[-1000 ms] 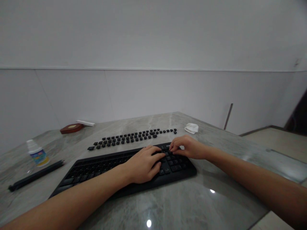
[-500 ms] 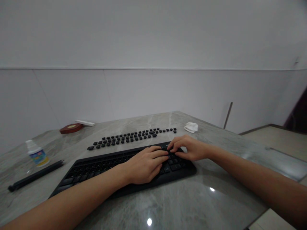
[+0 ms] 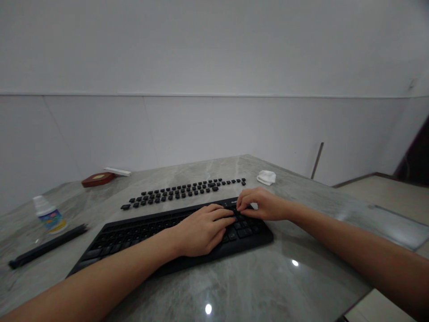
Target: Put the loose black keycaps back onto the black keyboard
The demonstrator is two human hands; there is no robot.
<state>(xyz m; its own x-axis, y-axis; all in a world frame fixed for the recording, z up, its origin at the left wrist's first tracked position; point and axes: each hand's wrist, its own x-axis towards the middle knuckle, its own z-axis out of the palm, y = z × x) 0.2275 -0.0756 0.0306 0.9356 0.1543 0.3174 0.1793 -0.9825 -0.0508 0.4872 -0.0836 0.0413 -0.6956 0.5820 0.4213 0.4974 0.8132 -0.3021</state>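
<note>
A black keyboard point(image 3: 134, 230) lies slantwise on the marbled grey table, its middle covered by my left forearm. My left hand point(image 3: 203, 230) rests palm down over its right half, fingers stretched out across the keys. Over the upper part of the number pad, my right hand point(image 3: 258, 204) has thumb and fingertips drawn together in a pinch; whatever is between them is too small to make out. Behind the keyboard, several loose black keycaps point(image 3: 177, 193) lie in rows.
To the left stand a spray bottle point(image 3: 50, 215) with a colourful label and, in front of it, a long black bar point(image 3: 50, 245). Farther back are a dark red box point(image 3: 98, 179) and a white strip point(image 3: 117, 171). A crumpled white cloth point(image 3: 266, 177) lies behind my right hand.
My right hand's fingers have drawn closer together and moved slightly right over the number pad. My left hand has stayed in place on the keyboard.
</note>
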